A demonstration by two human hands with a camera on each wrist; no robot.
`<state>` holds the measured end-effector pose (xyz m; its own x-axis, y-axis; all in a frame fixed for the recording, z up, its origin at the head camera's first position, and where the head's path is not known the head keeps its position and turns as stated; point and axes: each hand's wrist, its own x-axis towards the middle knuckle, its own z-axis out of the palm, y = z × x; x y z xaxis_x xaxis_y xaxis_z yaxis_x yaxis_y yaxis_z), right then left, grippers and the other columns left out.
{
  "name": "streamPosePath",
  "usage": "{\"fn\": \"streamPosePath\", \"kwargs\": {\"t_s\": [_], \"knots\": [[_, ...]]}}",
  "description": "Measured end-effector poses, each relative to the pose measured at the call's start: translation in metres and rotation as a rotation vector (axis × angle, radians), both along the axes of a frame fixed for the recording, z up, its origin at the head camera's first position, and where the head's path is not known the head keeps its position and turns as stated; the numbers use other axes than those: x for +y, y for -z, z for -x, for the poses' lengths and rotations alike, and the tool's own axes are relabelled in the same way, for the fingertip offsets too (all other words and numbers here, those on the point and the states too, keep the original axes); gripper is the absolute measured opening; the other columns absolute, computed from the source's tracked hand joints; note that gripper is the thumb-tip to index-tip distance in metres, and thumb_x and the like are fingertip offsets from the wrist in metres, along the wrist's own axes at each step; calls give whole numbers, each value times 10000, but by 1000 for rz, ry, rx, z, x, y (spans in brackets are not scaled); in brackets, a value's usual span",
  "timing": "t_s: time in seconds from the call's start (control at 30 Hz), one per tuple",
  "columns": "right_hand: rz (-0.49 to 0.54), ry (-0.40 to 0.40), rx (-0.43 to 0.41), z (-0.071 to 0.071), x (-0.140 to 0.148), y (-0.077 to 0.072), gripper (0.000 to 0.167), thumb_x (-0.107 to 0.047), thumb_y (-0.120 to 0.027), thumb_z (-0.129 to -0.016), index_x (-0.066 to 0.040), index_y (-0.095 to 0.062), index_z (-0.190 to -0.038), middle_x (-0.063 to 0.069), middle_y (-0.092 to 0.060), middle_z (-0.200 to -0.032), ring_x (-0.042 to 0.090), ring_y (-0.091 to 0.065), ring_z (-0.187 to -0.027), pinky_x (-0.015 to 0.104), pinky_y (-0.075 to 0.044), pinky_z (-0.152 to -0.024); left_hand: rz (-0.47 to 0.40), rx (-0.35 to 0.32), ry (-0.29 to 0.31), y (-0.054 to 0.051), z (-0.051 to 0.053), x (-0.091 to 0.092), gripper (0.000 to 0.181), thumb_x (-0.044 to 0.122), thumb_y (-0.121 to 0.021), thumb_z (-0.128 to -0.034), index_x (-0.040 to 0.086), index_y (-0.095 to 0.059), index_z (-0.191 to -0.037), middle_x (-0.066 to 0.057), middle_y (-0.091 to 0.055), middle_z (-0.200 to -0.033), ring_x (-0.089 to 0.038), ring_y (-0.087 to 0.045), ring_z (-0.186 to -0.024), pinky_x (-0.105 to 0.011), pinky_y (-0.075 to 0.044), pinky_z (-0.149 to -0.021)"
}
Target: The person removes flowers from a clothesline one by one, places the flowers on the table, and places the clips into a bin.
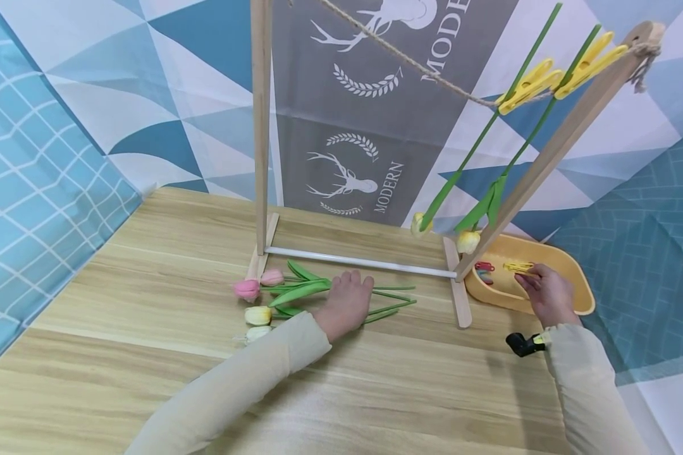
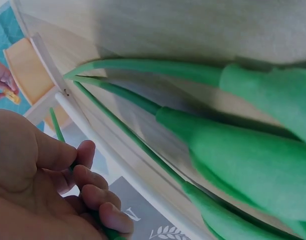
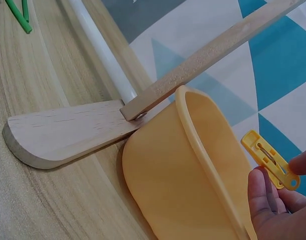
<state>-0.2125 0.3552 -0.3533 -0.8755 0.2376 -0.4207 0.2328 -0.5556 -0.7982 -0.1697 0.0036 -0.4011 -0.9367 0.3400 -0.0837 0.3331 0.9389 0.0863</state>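
In the head view my left hand is over a bunch of artificial tulips lying on the table. The left wrist view shows its fingers curled round one green tulip stem; which bloom belongs to it, I cannot tell. Pink tulips, a yellow tulip and a white tulip point left. Over the yellow basin at the right, my right hand pinches a yellow clothespin between thumb and fingers. Inside that basin lie red clothespins and others partly hidden.
A wooden rack's right post and left post carry a rope. Two yellow clothespins hold two tulips upside down there. A white bar joins the rack's feet. A patterned cloth hangs behind.
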Motion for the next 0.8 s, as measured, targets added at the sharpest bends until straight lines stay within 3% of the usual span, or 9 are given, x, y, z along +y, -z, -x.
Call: {"fn": "streamPosePath", "kwargs": {"t_s": [0.17,0.4,0.8], "knots": [[-6,6,-3,1,0,1,127,8,-573,-875,-82,-524,-951,41,-590,-853,166,-638,-745,264,-557,-734,27,-22,13,1,0,2,356,74,-571,-841,98,-499,-1189,-95,-514,-1036,-231,-502,-962,-340,-416,-796],[-12,17,-26,2,2,3,132,-2,-579,-875,-88,-523,-958,37,-594,-837,162,-644,-738,259,-556,-733,76,0,24,4,0,3,338,121,-584,-855,106,-505,-1184,-83,-520,-1007,-219,-509,-934,-331,-428,-769],[-39,42,-89,5,3,4,145,-47,-573,-892,-112,-505,-1001,21,-583,-858,138,-647,-748,239,-550,-744,40,-38,18,6,-1,6,305,119,-601,-853,118,-515,-1145,-76,-513,-1017,-216,-490,-946,-336,-414,-786]]}}
